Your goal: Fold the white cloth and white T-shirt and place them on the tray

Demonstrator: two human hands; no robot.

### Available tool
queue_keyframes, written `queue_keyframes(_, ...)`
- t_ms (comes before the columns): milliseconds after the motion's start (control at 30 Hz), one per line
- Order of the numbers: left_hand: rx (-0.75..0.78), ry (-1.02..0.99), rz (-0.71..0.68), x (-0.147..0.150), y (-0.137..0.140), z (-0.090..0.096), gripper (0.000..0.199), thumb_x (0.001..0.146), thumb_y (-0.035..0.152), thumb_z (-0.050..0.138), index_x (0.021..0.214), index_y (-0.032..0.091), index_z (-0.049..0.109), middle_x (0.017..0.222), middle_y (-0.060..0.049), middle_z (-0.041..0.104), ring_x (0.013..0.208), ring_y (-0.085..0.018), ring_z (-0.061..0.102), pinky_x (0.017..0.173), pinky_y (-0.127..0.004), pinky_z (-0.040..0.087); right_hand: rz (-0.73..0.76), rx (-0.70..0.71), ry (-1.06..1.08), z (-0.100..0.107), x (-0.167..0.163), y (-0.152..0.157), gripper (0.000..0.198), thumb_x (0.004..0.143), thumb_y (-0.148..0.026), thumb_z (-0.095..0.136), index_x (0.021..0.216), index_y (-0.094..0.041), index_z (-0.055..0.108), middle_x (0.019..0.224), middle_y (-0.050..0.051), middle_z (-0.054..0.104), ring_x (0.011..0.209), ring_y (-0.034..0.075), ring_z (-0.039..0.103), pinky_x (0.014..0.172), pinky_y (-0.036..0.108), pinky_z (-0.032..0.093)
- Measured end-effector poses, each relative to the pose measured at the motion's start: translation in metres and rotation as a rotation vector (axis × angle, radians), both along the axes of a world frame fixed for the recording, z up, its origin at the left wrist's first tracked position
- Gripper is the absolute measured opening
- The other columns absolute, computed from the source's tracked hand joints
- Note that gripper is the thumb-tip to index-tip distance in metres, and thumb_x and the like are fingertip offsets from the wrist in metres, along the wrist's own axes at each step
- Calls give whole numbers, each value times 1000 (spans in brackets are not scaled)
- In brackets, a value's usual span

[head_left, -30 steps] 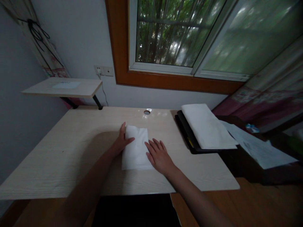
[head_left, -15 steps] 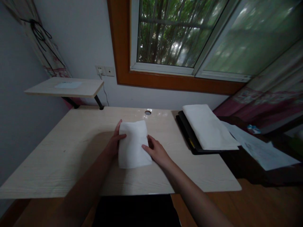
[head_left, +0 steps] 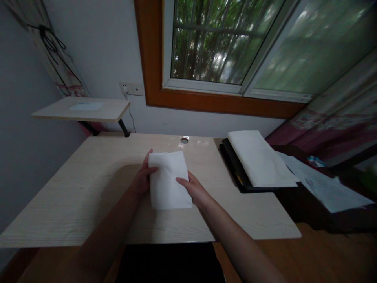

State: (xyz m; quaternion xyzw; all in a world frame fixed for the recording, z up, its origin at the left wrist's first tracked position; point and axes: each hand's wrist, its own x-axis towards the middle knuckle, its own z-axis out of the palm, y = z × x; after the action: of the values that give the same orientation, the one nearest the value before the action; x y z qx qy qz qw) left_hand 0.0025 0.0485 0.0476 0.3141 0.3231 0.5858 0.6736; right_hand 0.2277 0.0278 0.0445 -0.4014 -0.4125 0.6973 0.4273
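Observation:
Both hands hold a folded white sheet of paper [head_left: 169, 192] just above the desk, in front of me. My left hand [head_left: 144, 175] grips its left edge, with the thumb on top and the fingers behind it. On the right edge, my right hand [head_left: 194, 188] pinches the sheet, its thumb lying across the face and its fingers hidden underneath. The sheet looks soft and slightly creased, with more than one layer at its top edge.
A pale wooden desk [head_left: 97, 212] spans the view. At its right lies a white folded stack [head_left: 260, 161] on black folders [head_left: 232, 165]. A raised shelf [head_left: 61, 114] stands back left; loose papers [head_left: 324, 184] lie on a dark surface at right. Behind is a window [head_left: 212, 47].
My right hand has shifted slightly and now has its fingers under the sheet's right edge. The sheet lies flatter and reaches a little farther right. My left hand stays nearly still.

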Motion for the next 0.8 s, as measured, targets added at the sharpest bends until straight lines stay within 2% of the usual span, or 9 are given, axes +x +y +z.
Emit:
queue_keyframes(133, 7, -16, -30, 4, 0, -2, 109, 75, 15, 79, 163, 41, 21, 146, -4, 60, 119, -28, 64, 102, -45, 53, -25, 70, -43, 4, 6, 3, 65, 74, -47, 85, 130, -27, 60, 125, 5, 72, 114, 31, 67, 106, 50, 51)
queue_keyframes(233, 14, -32, -63, 5, 3, -8, 107, 75, 14, 80, 162, 40, 23, 146, -4, 60, 119, -26, 65, 104, -42, 51, -12, 122, -92, 20, 19, 7, 66, 76, -48, 83, 134, -27, 59, 126, 4, 71, 116, 31, 66, 107, 49, 50)
queue_keyframes(333, 41, -80, -109, 5, 7, -14, 104, 80, 20, 80, 163, 40, 20, 149, -7, 57, 119, -25, 66, 107, -43, 48, 18, 191, -184, 46, 47, 17, 70, 78, -46, 81, 141, -27, 55, 129, 5, 69, 115, 30, 66, 105, 47, 51)
queue_keyframes(433, 98, -122, -152, 4, 9, -15, 99, 86, 29, 76, 163, 39, 16, 155, -12, 52, 122, -27, 66, 111, -50, 44, 4, 282, -365, 79, 87, 31, 70, 80, -43, 79, 144, -29, 54, 133, 4, 66, 114, 28, 66, 102, 44, 53)
queue_keyframes(533, 133, -107, -178, 3, 9, -14, 96, 88, 30, 74, 162, 39, 15, 156, -14, 50, 126, -29, 64, 112, -53, 42, -30, 346, -537, 114, 131, 45, 72, 84, -42, 74, 151, -29, 48, 133, 7, 67, 105, 29, 69, 91, 43, 58)
queue_keyframes(667, 121, -58, -186, 3, 8, -12, 95, 88, 29, 73, 163, 39, 16, 156, -14, 50, 123, -29, 66, 108, -52, 46, -169, 434, -727, 156, 187, 63, 69, 89, -35, 68, 154, -26, 45, 134, 13, 65, 104, 27, 70, 83, 37, 59)
queue_keyframes(733, 113, -35, -190, 2, 7, -11, 95, 87, 28, 73, 163, 37, 17, 155, -15, 51, 122, -29, 67, 107, -50, 47, -195, 445, -798, 172, 212, 72, 70, 92, -32, 65, 157, -25, 40, 133, 16, 66, 93, 24, 71, 75, 33, 58)
queue_keyframes(800, 107, -18, -201, 2, 6, -10, 93, 88, 28, 73, 163, 36, 18, 155, -16, 51, 121, -29, 68, 106, -49, 48, -241, 523, -934, 182, 235, 81, 65, 96, -27, 61, 157, -20, 41, 125, 17, 69, 83, 21, 71, 70, 32, 56)
